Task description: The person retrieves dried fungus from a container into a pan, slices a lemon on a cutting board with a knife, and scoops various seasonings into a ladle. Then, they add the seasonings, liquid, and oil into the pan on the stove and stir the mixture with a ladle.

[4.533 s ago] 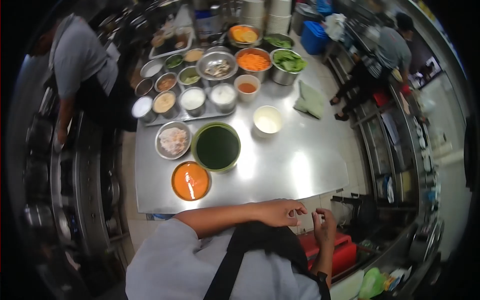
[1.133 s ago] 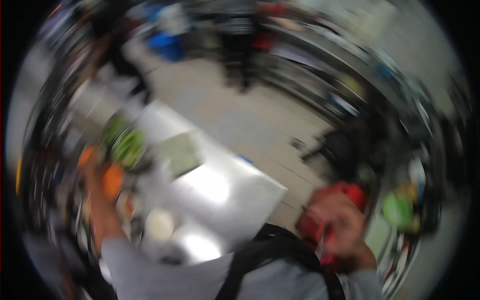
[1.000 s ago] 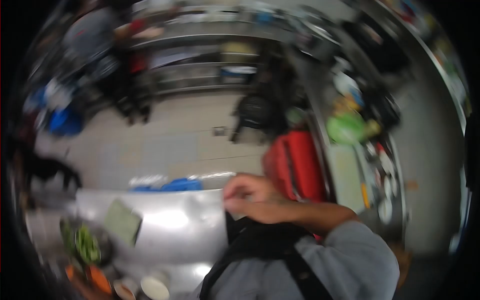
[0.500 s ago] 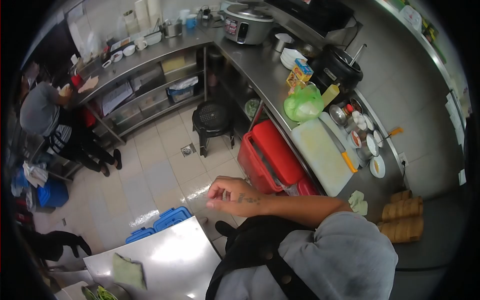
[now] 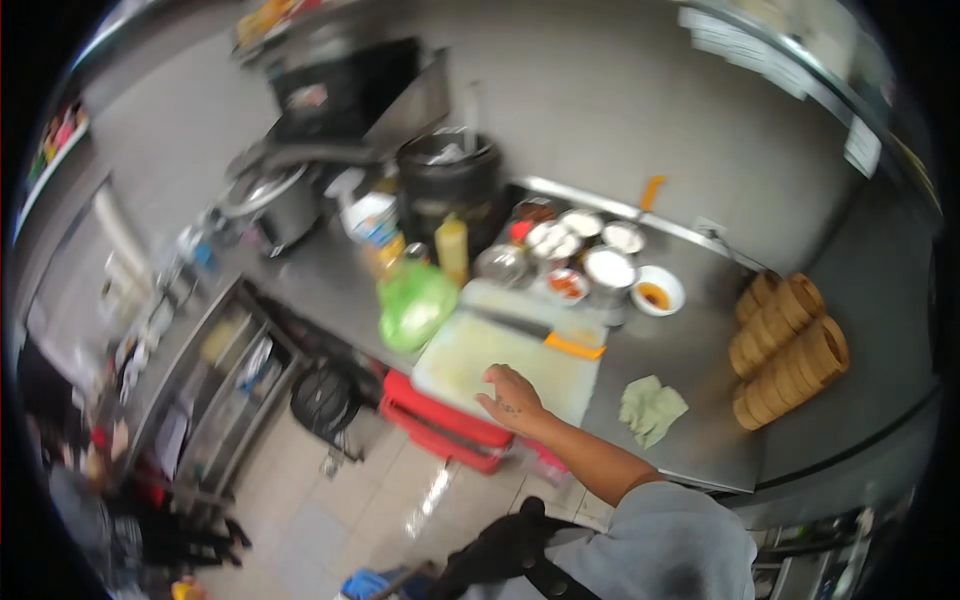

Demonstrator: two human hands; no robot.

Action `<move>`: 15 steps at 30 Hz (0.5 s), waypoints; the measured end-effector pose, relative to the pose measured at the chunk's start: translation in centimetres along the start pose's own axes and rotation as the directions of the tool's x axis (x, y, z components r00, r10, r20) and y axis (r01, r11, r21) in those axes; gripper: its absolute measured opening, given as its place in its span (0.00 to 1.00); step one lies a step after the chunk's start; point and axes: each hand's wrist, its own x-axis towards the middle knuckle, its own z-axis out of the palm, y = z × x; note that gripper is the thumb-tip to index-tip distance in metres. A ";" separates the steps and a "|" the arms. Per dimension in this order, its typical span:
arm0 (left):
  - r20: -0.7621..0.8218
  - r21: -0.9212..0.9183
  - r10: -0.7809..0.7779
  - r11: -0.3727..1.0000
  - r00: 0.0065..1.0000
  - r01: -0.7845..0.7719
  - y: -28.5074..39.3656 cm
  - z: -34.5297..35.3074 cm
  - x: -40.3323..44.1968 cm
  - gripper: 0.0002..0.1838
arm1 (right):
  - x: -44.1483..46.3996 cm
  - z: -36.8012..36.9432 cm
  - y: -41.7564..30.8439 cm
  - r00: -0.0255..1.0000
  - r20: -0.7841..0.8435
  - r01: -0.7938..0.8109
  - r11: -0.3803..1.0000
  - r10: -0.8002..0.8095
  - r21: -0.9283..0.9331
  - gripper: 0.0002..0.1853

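My right hand [image 5: 514, 398] reaches over the near edge of a white cutting board [image 5: 462, 345], thumb and fingers apart and nothing in them. Whether it touches the board I cannot tell. Beyond it lies a knife with an orange handle [image 5: 574, 346], across the board's far side. A knotted green plastic bag [image 5: 418, 306] sits at the board's left end. Right of the board is a crumpled pale green cloth [image 5: 652, 410]. Behind the knife stand several containers, among them a white bowl [image 5: 672, 284] of brown sauce. My left hand is out of view.
Bamboo steamers [image 5: 790, 350] are stacked at the counter's right end. A yellow squeeze bottle [image 5: 452, 250] and a black pot [image 5: 448, 190] stand at the back. Below the counter are a red bin [image 5: 440, 425] and a black stool [image 5: 325, 397]. Another person [image 5: 85, 525] stands far left.
My view has swung right toward the counter with the cutting board. My right hand, earlier over the floor beside the steel table, is now over the board's near edge.
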 end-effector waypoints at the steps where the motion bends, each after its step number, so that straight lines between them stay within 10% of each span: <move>1: 0.021 0.100 -0.064 0.993 0.998 0.061 -6.6 4.5 1.9 0.17 | 0.7 -0.7 4.3 0.998 -0.054 -0.018 1.000 0.018 -0.011 0.19; 3: 0.301 0.179 -0.277 0.956 0.912 0.231 -17.9 -0.7 9.6 0.31 | 1.8 -0.9 12.1 0.945 -0.256 -0.304 0.834 0.204 -0.461 0.18; 6: 0.196 0.233 -0.496 0.861 0.846 0.451 -34.4 9.1 10.6 0.29 | 1.9 0.6 19.7 0.949 -0.300 -0.260 0.772 0.094 -0.580 0.16; 15: 0.348 0.761 -0.741 0.581 0.574 0.290 -59.8 21.3 9.6 0.18 | -1.7 -6.4 16.1 0.972 0.121 -0.142 0.918 0.199 -0.369 0.18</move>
